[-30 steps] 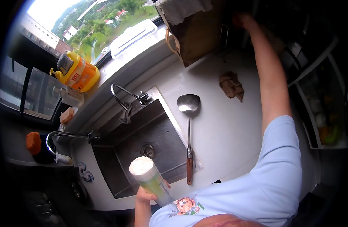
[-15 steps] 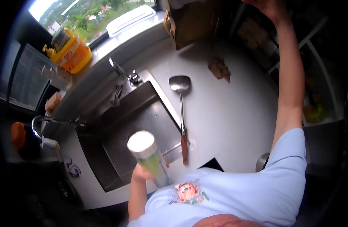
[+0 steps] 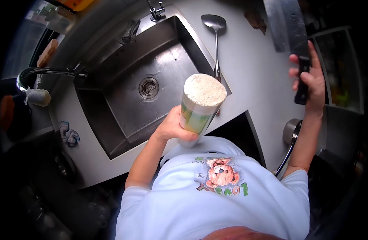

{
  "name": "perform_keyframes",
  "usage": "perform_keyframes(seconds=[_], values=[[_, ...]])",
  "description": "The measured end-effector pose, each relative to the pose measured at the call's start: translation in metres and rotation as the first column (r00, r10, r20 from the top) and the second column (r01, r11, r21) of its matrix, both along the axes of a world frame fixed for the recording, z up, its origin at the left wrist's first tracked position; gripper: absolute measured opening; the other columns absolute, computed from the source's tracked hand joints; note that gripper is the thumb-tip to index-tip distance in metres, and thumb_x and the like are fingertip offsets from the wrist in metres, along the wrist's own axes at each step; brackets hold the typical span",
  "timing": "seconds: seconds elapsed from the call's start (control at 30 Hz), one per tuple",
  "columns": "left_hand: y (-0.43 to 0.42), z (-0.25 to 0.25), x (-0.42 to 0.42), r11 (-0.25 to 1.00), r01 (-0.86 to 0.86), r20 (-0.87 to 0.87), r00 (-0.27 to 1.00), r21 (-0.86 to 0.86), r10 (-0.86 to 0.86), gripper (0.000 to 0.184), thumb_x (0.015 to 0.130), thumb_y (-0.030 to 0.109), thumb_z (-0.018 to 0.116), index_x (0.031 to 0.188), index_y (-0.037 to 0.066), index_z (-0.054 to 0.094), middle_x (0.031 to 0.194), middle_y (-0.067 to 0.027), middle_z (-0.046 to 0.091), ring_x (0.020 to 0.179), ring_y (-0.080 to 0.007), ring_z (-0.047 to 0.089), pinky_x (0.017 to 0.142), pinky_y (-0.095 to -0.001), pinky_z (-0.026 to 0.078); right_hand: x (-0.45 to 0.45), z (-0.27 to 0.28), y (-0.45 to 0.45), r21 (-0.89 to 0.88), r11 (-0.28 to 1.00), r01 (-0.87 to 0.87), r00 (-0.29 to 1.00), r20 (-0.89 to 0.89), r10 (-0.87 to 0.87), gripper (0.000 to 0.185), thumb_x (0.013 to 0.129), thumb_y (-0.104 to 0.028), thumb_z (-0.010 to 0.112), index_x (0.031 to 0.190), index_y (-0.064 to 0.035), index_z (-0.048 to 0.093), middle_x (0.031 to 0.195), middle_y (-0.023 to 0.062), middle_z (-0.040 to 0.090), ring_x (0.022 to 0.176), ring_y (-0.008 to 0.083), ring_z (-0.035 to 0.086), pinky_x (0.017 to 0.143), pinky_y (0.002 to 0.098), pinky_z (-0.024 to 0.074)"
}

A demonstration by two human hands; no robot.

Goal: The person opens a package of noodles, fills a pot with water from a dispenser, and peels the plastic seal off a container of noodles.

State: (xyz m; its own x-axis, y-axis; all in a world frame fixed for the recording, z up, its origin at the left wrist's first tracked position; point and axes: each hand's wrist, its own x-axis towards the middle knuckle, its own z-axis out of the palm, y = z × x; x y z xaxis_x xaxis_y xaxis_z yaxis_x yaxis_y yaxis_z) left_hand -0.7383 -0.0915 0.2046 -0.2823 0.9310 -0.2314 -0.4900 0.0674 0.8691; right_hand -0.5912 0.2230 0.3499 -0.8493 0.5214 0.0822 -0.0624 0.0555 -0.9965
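Kitchen bench (image 3: pixel 248 80), pale top, runs round a steel sink (image 3: pixel 128 114) set in its L half; window side at far L, dark surroundings at both edges. Tap (image 3: pixel 157 15) stands at the sink's far edge w/ a grey cloth (image 3: pixel 130 32) near it; 2nd tap (image 3: pixel 52 71) w/ curved spout is off the sink's L edge. Crumpled cloth (image 3: pixel 68 135) lies on bench nr its L edge. Metal spatula (image 3: pixel 216 50) lies along the sink's R edge, head toward the far side, lower handle partly hidden.

L hand (image 3: pixel 172 126) is closed round a printed cylindrical pack (image 3: pixel 200 112), thumb across the front, remaining fingers mostly out of sight behind it. Pack is upright but tilted, pale rough top facing up, raised in front of the sink's near R corner, close to the shirt (image 3: pixel 164 216).

R hand (image 3: pixel 312 82) has a cleaver (image 3: pixel 290 36) by its black handle: thumb across it, fingers part-curled & some apart, so a loose grip; blade points away, above bench's R side. Brown crumpled item (image 3: pixel 256 22) lies nr bench's far R corner, just L of blade. Metal utensil (image 3: pixel 291 131) w/ dark handle sits nr bench's R edge, beside R forearm; can't tell type.
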Motion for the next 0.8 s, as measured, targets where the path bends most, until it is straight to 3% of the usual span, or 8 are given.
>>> perform_keyframes(seconds=[0.03,0.13,0.23,0.4,0.5,0.8], values=[[-0.001,-0.001,0.003,1.0,0.009,-0.024,1.0,-0.018,-0.009,0.073,0.051,0.019,0.081,0.116,0.001,0.054,0.107,-0.0057,0.06,0.1,-0.0152,0.055,0.09,-0.0304,0.043,0.004,-0.005,-0.009,-0.084,0.996,-0.021,0.999,0.024,0.023,0.061,0.087,-0.006,0.051,0.142,-0.0059,0.026,0.09,0.0111,0.059,0.058,0.0092,0.056,0.045,0.0183,0.0476],[0.006,0.001,0.011,1.0,-0.002,-0.045,0.999,-0.005,0.002,0.073,0.052,0.02,0.081,0.116,0.002,0.054,0.107,-0.0054,0.06,0.099,-0.015,0.056,0.09,-0.0301,0.043,0.006,0.0,-0.034,-0.241,0.971,0.007,0.984,0.176,0.037,0.05,0.091,-0.007,0.051,0.137,-0.0023,0.033,0.079,0.0058,0.053,0.044,0.0047,0.044,0.037,0.0194,0.0417],[0.015,-0.001,0.013,0.999,0.036,0.01,0.999,0.002,-0.036,0.073,0.052,0.021,0.081,0.117,0.002,0.054,0.106,-0.0056,0.06,0.098,-0.0154,0.056,0.09,-0.0302,0.043,-0.002,0.012,-0.045,-0.362,0.927,-0.102,0.964,0.193,0.182,0.047,0.091,-0.007,0.05,0.135,-0.0013,0.035,0.077,0.0048,0.052,0.044,0.0044,0.043,0.038,0.0197,0.0423],[0.029,-0.003,0.017,0.996,0.087,-0.012,0.996,0.003,-0.087,0.075,0.052,0.02,0.082,0.118,0.002,0.052,0.108,-0.0058,0.059,0.1,-0.0158,0.055,0.091,-0.0303,0.041,-0.008,0.031,-0.057,-0.376,0.904,-0.204,0.922,0.237,0.307,0.049,0.09,-0.011,0.052,0.135,0.0004,0.034,0.073,0.0057,0.05,0.041,0.0041,0.043,0.036,0.0185,0.0415],[0.035,-0.007,0.021,0.995,0.096,-0.017,0.995,-0.01,-0.096,0.078,0.05,0.02,0.083,0.119,0.0,0.052,0.11,-0.008,0.06,0.102,-0.0172,0.056,0.091,-0.0311,0.043,-0.01,0.038,-0.058,-0.394,0.882,-0.259,0.891,0.256,0.376,0.043,0.092,-0.008,0.05,0.133,0.002,0.037,0.072,0.0013,0.051,0.045,0.0038,0.043,0.04,0.0198,0.042],[0.048,-0.005,0.023,0.993,0.12,-0.015,0.993,-0.009,-0.12,0.074,0.052,0.02,0.082,0.118,0.003,0.052,0.106,-0.0048,0.058,0.099,-0.0148,0.054,0.091,-0.0298,0.041,-0.001,0.046,-0.056,-0.368,0.896,-0.248,0.858,0.347,0.38,0.041,0.095,-0.011,0.048,0.132,0.0032,0.036,0.071,-0.0003,0.05,0.046,0.0029,0.043,0.041,0.0188,0.0422]])
